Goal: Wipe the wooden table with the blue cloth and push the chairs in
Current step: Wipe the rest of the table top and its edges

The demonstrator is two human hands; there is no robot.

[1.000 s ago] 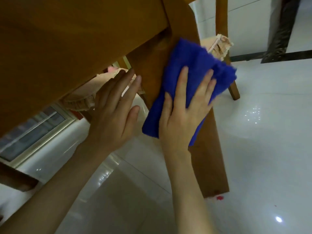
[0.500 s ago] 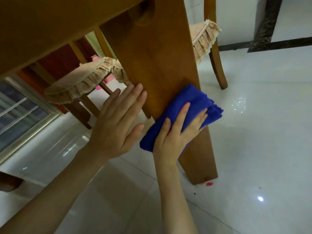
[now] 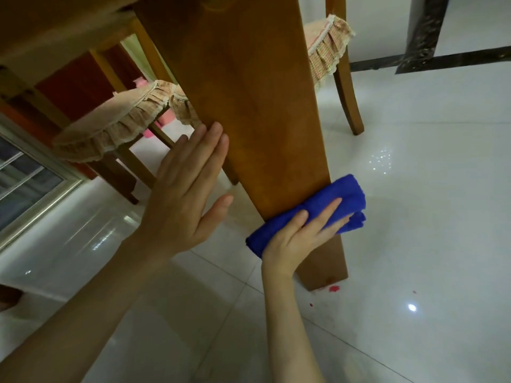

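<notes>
White tiled floor (image 3: 414,217) | wooden worktop leg (image 3: 257,92): foot on floor | left hand (image 3: 185,194): fingers released, flat at leg's left edge | right hand (image 3: 298,239): fingers straight, pressing cloth to leg | blue cloth (image 3: 345,194): bunched, lower on leg than 0.5 s ago, near foot

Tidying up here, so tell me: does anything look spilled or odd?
Yes: a red blob lies on the white floor at the foot of the table leg, with smaller red specks nearby, like drips.

Cloth (image 3: 326,208) low on table leg (image 3: 257,106); chairs (image 3: 110,128) behind, left and right.
</notes>
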